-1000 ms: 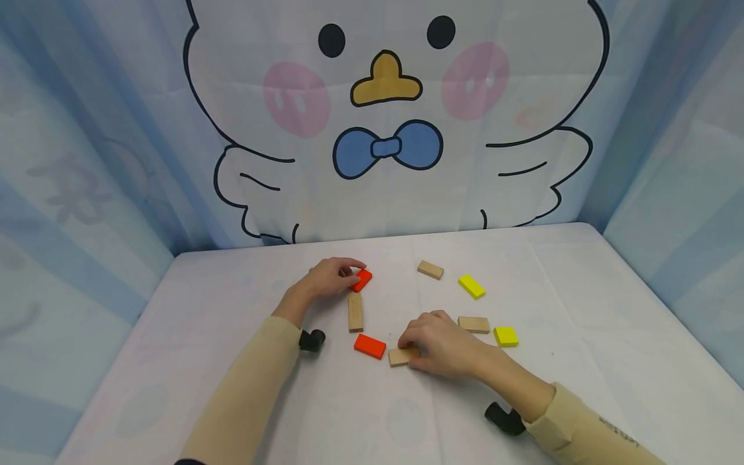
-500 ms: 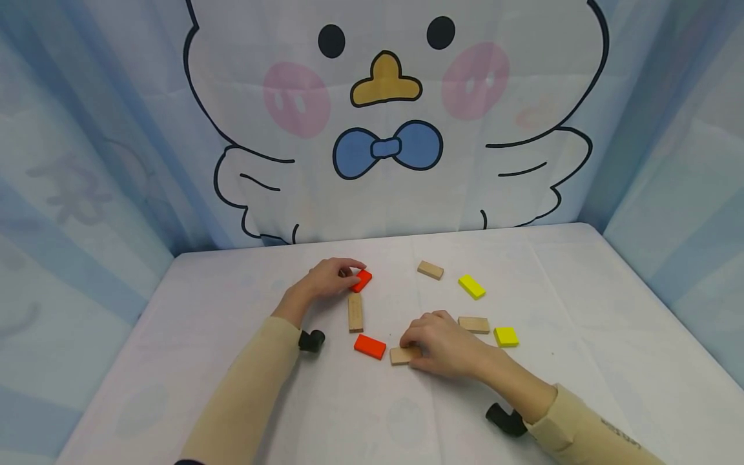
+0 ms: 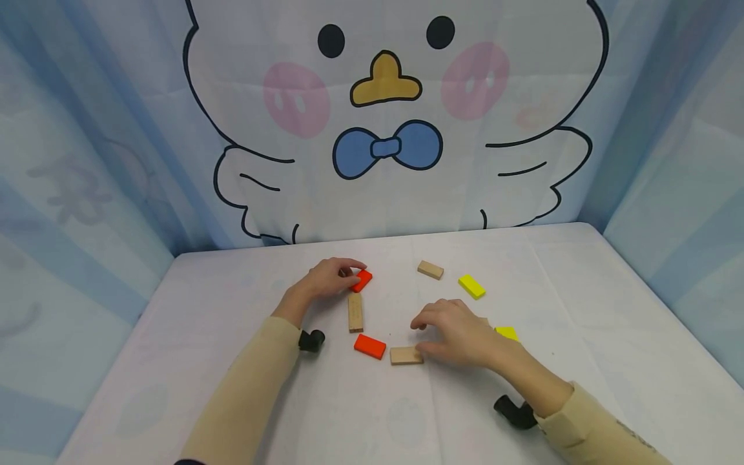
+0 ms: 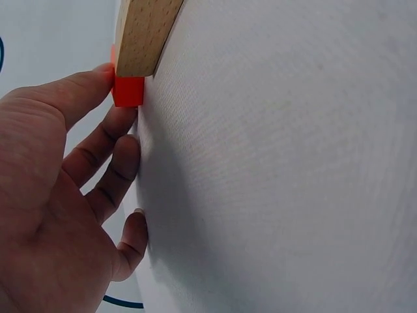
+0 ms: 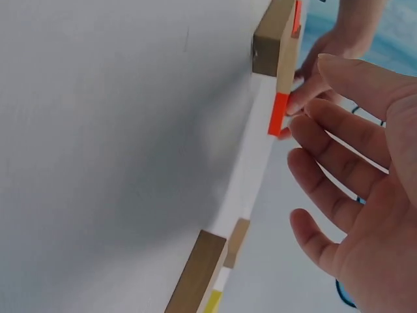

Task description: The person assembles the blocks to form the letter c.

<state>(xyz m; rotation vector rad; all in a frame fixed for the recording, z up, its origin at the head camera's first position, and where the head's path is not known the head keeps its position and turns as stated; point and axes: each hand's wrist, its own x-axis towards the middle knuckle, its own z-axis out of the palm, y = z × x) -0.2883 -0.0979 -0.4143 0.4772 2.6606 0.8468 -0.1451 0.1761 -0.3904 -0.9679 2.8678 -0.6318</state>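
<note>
At the table's far left part, my left hand (image 3: 327, 278) pinches a red block (image 3: 363, 281) between thumb and forefinger. The left wrist view shows the thumb on that red block (image 4: 128, 93), the other fingers loosely bent. A wooden block (image 3: 355, 312) lies just in front of it, and another red block (image 3: 370, 347) is nearer still. Beside that one is a wooden block (image 3: 405, 356). My right hand (image 3: 456, 332) hovers close to its right end, fingers spread and holding nothing. The right wrist view shows a gap between the fingers and this wooden block (image 5: 272, 45).
Behind the right hand lie a wooden block (image 3: 431, 269) and a yellow block (image 3: 471, 287). A second yellow block (image 3: 507, 332) and another wooden block (image 3: 484, 321) are partly hidden by the right hand. A printed curtain (image 3: 383, 200) stands along the table's back edge.
My right hand has let go of the front wooden block and moved slightly up and right, its fingers parting. That block had shifted slightly right earlier. The left hand has stayed still.
</note>
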